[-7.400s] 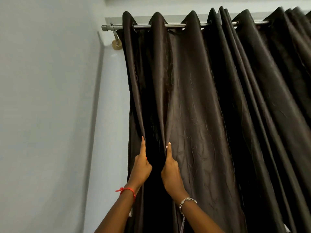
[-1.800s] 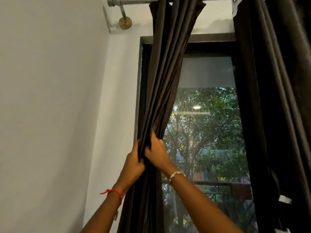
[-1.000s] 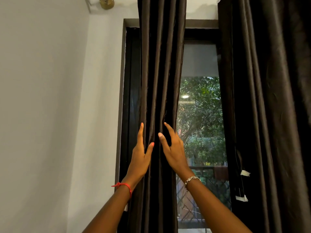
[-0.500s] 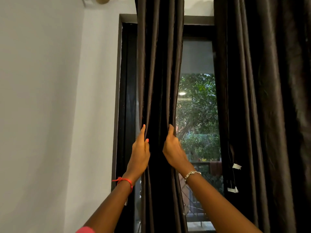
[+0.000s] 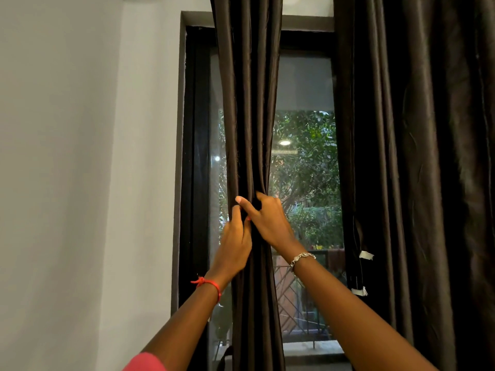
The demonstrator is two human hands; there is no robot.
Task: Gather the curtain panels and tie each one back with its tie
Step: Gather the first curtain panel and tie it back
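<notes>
When reading outward from frame centre, locate the left curtain panel (image 5: pixel 249 103), gathered into a narrow pleated column of dark brown fabric running from 12 o'clock down to 6 o'clock. Note the narrowest point of the column just below centre, at the grip.

Find the right hand (image 5: pixel 270 223) there, entering from 5 o'clock, fingers curled round the bunched fabric from its right side, one pale-nailed finger laid across the front toward 9 o'clock. Find the left hand (image 5: pixel 235 245) directly beneath and touching, entering from 7 o'clock, fingers wrapped round the left edge of the same bunch. Treat both hands as clamped on the panel, close together and overlapping.

Identify a red thread bracelet (image 5: pixel 209 283) on the left wrist, a silver chain bracelet (image 5: pixel 302 257) on the right wrist, and a pink sleeve (image 5: pixel 146 362) at 7 o'clock on the bottom edge.

Locate the right curtain panel (image 5: pixel 428 156) at 3 o'clock, hanging loose in broad folds, well apart from the hands. Note a dark strip (image 5: pixel 355 271) with white tags (image 5: pixel 365 255) hanging along its inner edge at 4 o'clock; cannot tell whether a tie.

Observe the window (image 5: pixel 305 84) between the two panels, dark-framed, showing green foliage (image 5: pixel 308 183) and a railing (image 5: pixel 285 293). Find the pale wall (image 5: pixel 67 156) at 9 o'clock.
</notes>
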